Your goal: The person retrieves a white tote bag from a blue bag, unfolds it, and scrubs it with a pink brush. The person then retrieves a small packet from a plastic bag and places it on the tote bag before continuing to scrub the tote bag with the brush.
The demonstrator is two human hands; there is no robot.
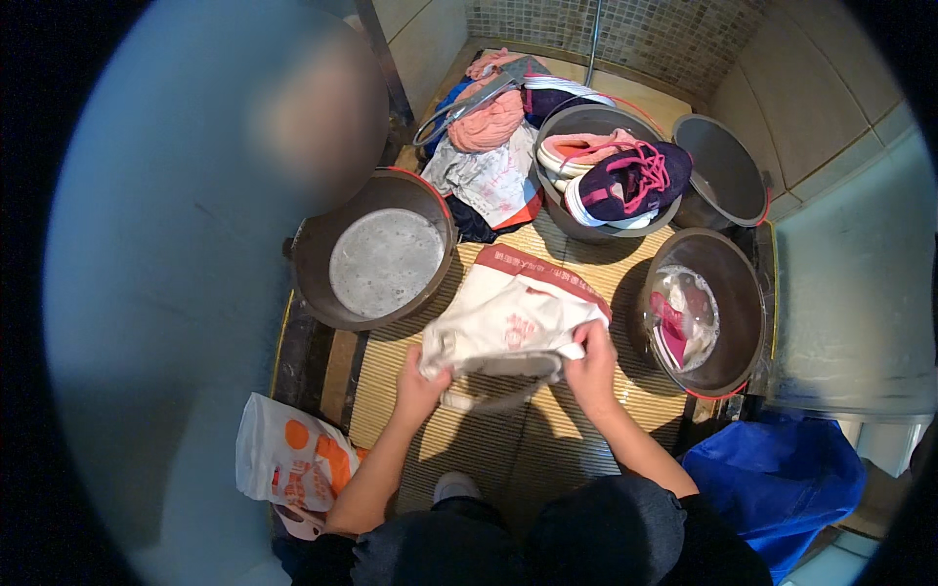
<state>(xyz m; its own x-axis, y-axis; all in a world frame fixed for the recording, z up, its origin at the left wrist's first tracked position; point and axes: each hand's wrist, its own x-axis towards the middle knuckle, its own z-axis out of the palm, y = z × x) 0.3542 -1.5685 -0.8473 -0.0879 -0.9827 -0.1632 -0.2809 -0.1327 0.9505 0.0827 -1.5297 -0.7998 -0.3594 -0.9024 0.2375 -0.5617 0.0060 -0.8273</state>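
Between my two hands a white cloth bag [498, 313] with a dark red band along its far edge and a faint red print is spread out. My left hand [418, 386] is closed on the near left corner of the bag. At the near right, my right hand [592, 369] pinches its edge. A loop like a strap hangs blurred between the hands. Nearest to my left hand is a dark basin [303, 239] of cloudy, foamy water. To the right of the bag, a dark bucket [747, 313] holds water with a pink and white item in it.
Behind, a bucket [586, 230] is piled with shoes [635, 181], beside another bucket [718, 210]. Crumpled clothes [489, 176] and a metal-handled tool [469, 103] lie back left. A plastic bag [293, 449] sits near left, a blue bag [782, 479] near right. Tiled walls enclose the ridged floor.
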